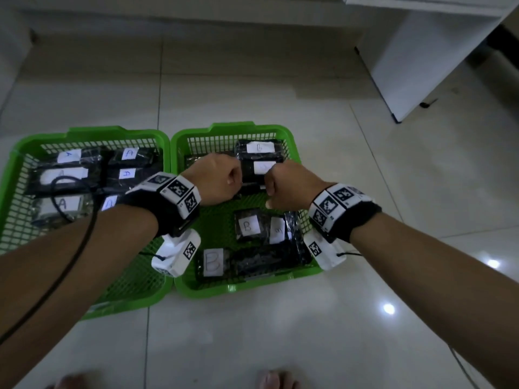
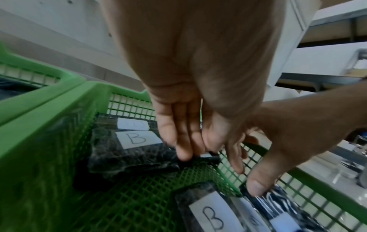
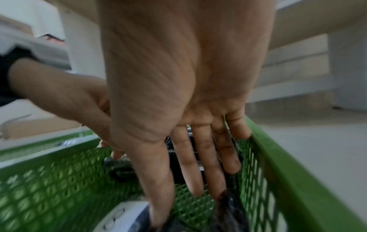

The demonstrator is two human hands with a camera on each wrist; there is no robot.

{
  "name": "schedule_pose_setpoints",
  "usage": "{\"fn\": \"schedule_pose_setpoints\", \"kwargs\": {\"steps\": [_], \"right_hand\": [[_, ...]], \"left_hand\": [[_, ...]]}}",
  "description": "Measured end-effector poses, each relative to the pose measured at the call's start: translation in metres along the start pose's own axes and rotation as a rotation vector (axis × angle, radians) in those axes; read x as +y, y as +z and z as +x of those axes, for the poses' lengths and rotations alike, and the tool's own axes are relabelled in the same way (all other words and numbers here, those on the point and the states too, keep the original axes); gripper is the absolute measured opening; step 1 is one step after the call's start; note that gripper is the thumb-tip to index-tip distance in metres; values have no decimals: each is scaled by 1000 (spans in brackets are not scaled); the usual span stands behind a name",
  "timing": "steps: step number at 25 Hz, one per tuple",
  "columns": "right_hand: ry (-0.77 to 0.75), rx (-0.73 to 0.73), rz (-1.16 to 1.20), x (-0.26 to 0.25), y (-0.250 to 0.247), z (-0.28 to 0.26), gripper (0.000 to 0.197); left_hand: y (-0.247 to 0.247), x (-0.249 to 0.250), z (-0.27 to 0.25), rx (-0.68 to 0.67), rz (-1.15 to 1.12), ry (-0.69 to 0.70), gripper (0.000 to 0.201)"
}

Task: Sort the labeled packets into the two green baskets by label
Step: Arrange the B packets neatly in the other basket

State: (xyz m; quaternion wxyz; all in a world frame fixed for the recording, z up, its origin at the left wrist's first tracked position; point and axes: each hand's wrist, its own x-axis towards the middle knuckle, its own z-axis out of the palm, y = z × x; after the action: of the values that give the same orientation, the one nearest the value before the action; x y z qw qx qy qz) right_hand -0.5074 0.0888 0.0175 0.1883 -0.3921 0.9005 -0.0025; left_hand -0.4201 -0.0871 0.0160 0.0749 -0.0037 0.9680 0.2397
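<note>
Two green baskets stand side by side on the floor. Several black packets labeled A lie in the left basket. Packets labeled B fill the right basket. Both hands hover over the right basket's middle. My left hand pinches the end of a small black packet between nearly straight fingers and thumb; its label is hidden. My right hand holds nothing, fingers straight and pointing down beside that packet. Its thumb touches a packet by the right wall.
A white cabinet stands at the back right on the pale tiled floor. A black cable runs along my left forearm over the left basket. Bare toes show at the bottom edge.
</note>
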Motion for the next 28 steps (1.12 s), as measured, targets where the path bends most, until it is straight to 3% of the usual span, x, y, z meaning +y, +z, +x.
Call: {"fn": "schedule_pose_setpoints", "kwargs": {"steps": [3, 5, 6, 7, 10, 15, 17, 21, 25, 28], "right_hand": [[-8, -213, -325, -10, 1, -18, 37], [-56, -239, -604, -18, 9, -30, 34], [-65, -228, -625, -21, 13, -35, 33], [-58, -218, -567, -22, 13, -37, 30], [29, -171, -74, -8, 1, -34, 22], [152, -43, 760, 20, -32, -34, 24], [182, -4, 974, 21, -38, -34, 22], [197, 68, 1147, 13, -41, -24, 23], [189, 28, 1302, 1, -37, -16, 37], [244, 171, 1265, -17, -32, -3, 43]], "left_hand": [[9, 21, -5, -252, 17, 69, 14], [19, 33, -3, -355, 45, 89, 18], [25, 38, -1, -371, 64, 94, 18], [30, 40, 0, -371, 75, 92, 19], [32, 41, 4, -341, -32, -22, 29], [10, 32, -4, -411, -843, -229, 42], [4, 30, -8, -388, -922, -241, 42], [-5, 24, -13, -264, -974, -266, 36], [-20, 13, -20, -50, -969, -350, 29], [-25, 5, -22, 111, -1077, -413, 32]]}}
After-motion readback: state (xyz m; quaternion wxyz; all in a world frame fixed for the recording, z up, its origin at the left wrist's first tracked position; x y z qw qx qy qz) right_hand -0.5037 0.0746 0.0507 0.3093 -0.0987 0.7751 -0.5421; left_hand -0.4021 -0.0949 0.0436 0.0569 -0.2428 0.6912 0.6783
